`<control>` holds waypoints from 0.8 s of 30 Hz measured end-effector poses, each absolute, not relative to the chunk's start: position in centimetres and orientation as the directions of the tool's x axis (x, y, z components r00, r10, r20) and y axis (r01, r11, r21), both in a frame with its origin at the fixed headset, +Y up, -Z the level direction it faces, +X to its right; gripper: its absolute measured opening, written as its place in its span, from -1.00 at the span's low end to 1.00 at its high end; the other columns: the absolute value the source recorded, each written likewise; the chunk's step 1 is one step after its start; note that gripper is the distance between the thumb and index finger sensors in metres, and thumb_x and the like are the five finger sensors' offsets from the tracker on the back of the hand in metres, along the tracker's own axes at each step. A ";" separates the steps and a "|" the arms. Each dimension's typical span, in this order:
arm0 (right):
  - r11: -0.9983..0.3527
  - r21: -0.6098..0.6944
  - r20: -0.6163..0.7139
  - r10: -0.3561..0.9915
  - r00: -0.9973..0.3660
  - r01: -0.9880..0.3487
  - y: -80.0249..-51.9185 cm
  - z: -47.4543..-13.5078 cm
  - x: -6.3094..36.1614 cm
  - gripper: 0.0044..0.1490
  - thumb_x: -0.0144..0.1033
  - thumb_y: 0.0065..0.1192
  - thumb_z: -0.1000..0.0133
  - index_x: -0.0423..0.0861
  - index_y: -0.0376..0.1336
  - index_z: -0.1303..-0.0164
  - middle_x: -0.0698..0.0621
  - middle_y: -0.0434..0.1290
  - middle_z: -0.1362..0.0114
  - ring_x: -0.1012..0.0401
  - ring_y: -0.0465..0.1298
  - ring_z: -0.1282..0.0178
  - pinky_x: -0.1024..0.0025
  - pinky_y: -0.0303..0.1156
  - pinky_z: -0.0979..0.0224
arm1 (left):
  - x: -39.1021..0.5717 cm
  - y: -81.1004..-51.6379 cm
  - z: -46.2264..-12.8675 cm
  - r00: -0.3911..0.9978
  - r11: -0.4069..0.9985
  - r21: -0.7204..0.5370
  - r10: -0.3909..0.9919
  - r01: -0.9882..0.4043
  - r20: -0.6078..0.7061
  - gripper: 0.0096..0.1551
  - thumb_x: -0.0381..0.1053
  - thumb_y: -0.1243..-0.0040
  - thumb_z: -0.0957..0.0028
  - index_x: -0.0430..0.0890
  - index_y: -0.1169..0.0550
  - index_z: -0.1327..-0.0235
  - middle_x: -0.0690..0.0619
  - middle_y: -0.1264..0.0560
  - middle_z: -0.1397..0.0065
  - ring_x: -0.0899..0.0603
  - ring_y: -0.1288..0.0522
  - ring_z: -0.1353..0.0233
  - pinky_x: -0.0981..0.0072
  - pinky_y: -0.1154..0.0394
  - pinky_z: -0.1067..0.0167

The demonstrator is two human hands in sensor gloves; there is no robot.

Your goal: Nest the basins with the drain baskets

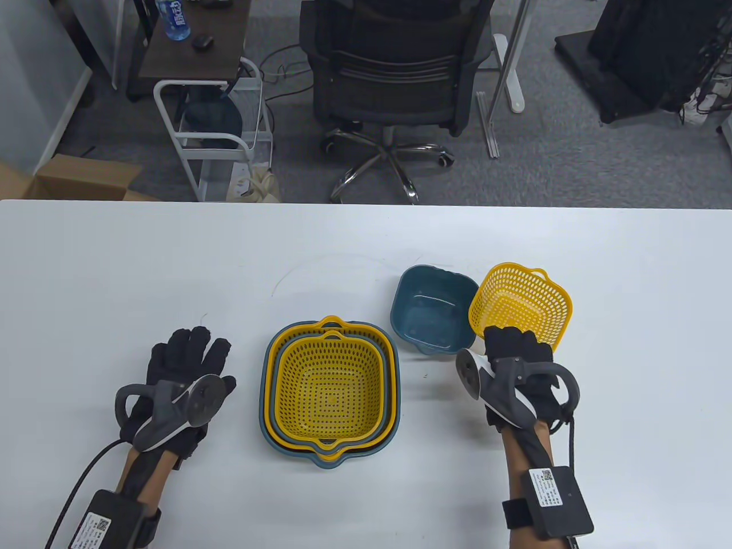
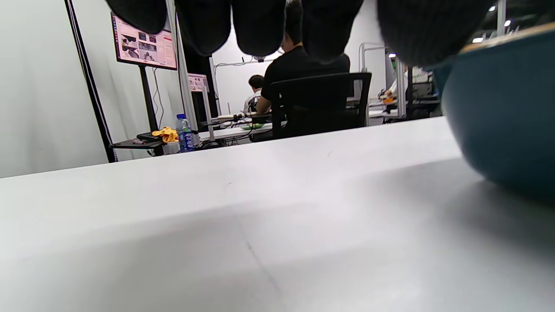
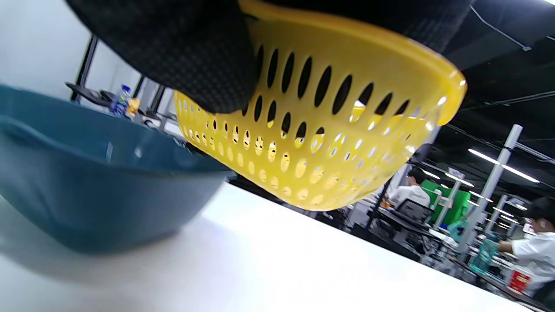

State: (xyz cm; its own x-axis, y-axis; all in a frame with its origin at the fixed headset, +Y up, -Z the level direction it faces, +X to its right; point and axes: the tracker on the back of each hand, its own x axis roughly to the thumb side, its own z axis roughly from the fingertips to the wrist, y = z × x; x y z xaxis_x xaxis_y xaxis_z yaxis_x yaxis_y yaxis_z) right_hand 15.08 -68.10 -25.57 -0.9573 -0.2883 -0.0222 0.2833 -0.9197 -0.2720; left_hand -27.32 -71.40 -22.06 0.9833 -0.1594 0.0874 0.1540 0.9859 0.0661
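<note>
Right hand [image 1: 517, 366] grips the small yellow drain basket [image 1: 521, 303] by its near rim, tilted clear of the surface, ready for the small blue basin [image 1: 432, 309] just left. Left hand [image 1: 183, 377] rests spread flat beside the nested stack [image 1: 330, 392].

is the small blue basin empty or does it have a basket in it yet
Empty. The small blue basin shows its bare floor, and the small yellow basket is beside it, tilted and off the table in the right hand.

- White table [image 1: 114, 269] carries everything.
- Nested stack of blue basins and yellow drain baskets [image 1: 331, 390] at its middle.
- Small blue basin [image 1: 432, 311] just beside.
- Left hand [image 1: 183, 377] resting flat.
</note>
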 end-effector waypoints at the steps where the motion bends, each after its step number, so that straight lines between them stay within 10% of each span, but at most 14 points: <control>1: -0.921 -0.283 -0.005 -0.279 -0.960 0.269 -67.9 -25.5 14.3 -0.43 -0.36 0.49 0.02 -0.05 0.31 -0.21 -0.01 0.51 -0.26 0.06 0.60 -0.18 0.07 0.57 -0.26 | -27.3 -71.6 -22.1 0.982 0.985 0.063 -0.167 0.162 0.084 -0.12 0.41 -0.13 0.06 0.16 -0.28 -0.57 -0.01 -0.17 -0.77 -0.35 -0.18 -0.70 -0.30 -0.16 -0.55; 24: -0.970 -0.167 0.144 -0.203 -0.969 0.179 -70.9 -28.5 8.5 -0.40 -0.37 0.40 -0.05 -0.02 0.26 -0.32 -0.01 0.43 -0.42 0.01 0.51 -0.38 -0.06 0.40 -0.53 | -27.6 -71.7 -22.0 0.987 0.990 0.063 -0.135 0.130 0.082 -0.11 0.41 -0.12 0.06 0.16 -0.28 -0.57 -0.02 -0.16 -0.77 -0.35 -0.17 -0.70 -0.31 -0.16 -0.55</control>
